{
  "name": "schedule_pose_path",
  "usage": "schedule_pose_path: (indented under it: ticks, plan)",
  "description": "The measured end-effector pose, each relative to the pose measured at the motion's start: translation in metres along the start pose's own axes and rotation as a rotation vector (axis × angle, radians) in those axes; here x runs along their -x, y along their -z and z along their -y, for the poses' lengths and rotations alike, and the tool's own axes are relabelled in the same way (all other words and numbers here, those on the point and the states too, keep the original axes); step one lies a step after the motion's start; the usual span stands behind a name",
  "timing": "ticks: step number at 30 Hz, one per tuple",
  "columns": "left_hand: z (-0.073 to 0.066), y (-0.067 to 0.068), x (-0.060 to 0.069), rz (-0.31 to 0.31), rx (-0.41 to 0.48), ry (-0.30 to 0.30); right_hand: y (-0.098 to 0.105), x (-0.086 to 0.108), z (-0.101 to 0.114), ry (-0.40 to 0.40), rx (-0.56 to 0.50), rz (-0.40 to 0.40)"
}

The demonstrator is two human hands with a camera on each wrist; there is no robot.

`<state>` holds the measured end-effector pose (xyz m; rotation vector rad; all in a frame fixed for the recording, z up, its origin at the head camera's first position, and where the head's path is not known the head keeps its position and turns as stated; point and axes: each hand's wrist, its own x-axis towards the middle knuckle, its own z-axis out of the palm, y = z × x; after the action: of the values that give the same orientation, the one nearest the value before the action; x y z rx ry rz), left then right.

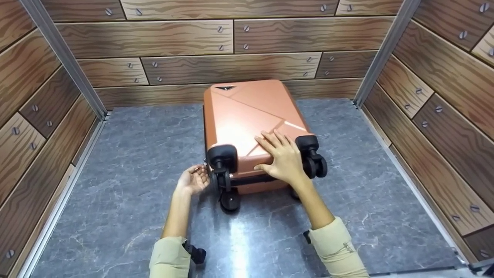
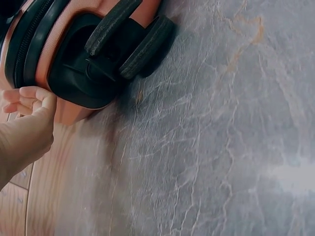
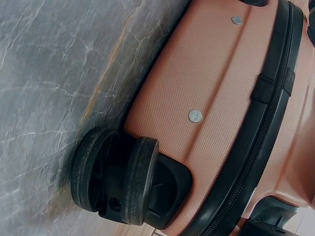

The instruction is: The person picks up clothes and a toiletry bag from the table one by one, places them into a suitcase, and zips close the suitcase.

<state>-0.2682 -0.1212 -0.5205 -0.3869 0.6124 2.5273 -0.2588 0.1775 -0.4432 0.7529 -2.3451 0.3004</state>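
A rose-orange hard-shell suitcase (image 1: pixel 251 112) lies flat on the grey floor, its wheel end facing me. Black wheels (image 1: pixel 230 200) stick out at the corners. The zipper (image 3: pixel 253 147) runs along the black band between its two shells and looks closed where it shows. At the suitcase's left side, my left hand (image 1: pixel 193 179) has its fingers curled and pinches a small metal zipper pull (image 1: pixel 205 163) beside the near-left wheel; the fingers partly cover the pull. My right hand (image 1: pixel 283 160) rests spread on the top shell near the wheel end. The right wrist view does not show that hand.
Marble-patterned floor (image 1: pixel 135 154) surrounds the suitcase. Wood-plank-patterned walls (image 1: pixel 173 38) stand at the back, left and right, with metal posts (image 1: pixel 386 54) at the corners. The suitcase's far end lies close to the back wall.
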Motion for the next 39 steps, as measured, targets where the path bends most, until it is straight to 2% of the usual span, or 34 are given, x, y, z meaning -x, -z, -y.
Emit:
schedule_pose_path:
  ticks: [3,8,14,19,21,22,23,25,27,29,30,31,34,35,36,37,39]
  plan:
    - [-0.001,-0.002,0.001,-0.028,-0.016,-0.006,0.000,0.000,0.002,-0.011,-0.021,-0.007]
    - [0.002,0.003,0.000,-0.019,-0.024,-0.036,-0.002,0.002,0.006,-0.026,-0.027,-0.003]
    - [0.011,0.004,0.002,-0.037,-0.111,-0.072,0.000,0.002,0.009,-0.031,-0.022,-0.002]
    - [0.017,0.005,0.005,-0.111,-0.200,-0.125,0.002,0.002,0.010,-0.025,-0.027,0.013]
    - [0.019,0.012,-0.002,-0.154,-0.289,-0.151,0.003,0.003,0.010,-0.028,-0.024,0.009]
    - [0.020,0.019,-0.009,-0.186,-0.341,-0.165,0.003,0.004,0.009,-0.030,-0.021,0.008]
    - [0.020,0.025,-0.013,-0.183,-0.377,-0.168,0.004,0.005,0.009,-0.032,-0.019,0.007]
    - [0.017,0.061,-0.045,-0.202,-0.463,-0.170,0.005,0.005,0.008,-0.036,-0.018,0.006]
    - [0.010,0.108,-0.082,-0.182,-0.522,-0.167,0.007,0.005,0.007,-0.038,-0.015,0.013]
    - [0.001,0.152,-0.117,-0.136,-0.548,-0.168,0.008,0.004,0.007,-0.043,-0.020,0.017]
    - [-0.002,0.171,-0.135,-0.150,-0.573,-0.175,0.009,0.004,0.007,-0.046,-0.022,0.019]
    - [-0.002,0.165,-0.131,-0.186,-0.601,-0.185,0.009,0.004,0.007,-0.048,-0.022,0.022]
    - [-0.007,0.152,-0.119,-0.226,-0.643,-0.193,0.009,0.003,0.006,-0.048,-0.027,0.025]
    - [-0.008,0.141,-0.108,-0.244,-0.661,-0.197,0.009,0.003,0.005,-0.045,-0.025,0.025]
    - [-0.007,0.117,-0.087,-0.251,-0.676,-0.206,0.008,0.004,0.005,-0.042,-0.022,0.026]
    - [-0.009,0.109,-0.079,-0.254,-0.691,-0.212,0.008,0.004,0.005,-0.039,-0.019,0.027]
    - [-0.019,0.117,-0.083,-0.211,-0.714,-0.244,0.008,0.004,0.004,-0.032,-0.013,0.036]
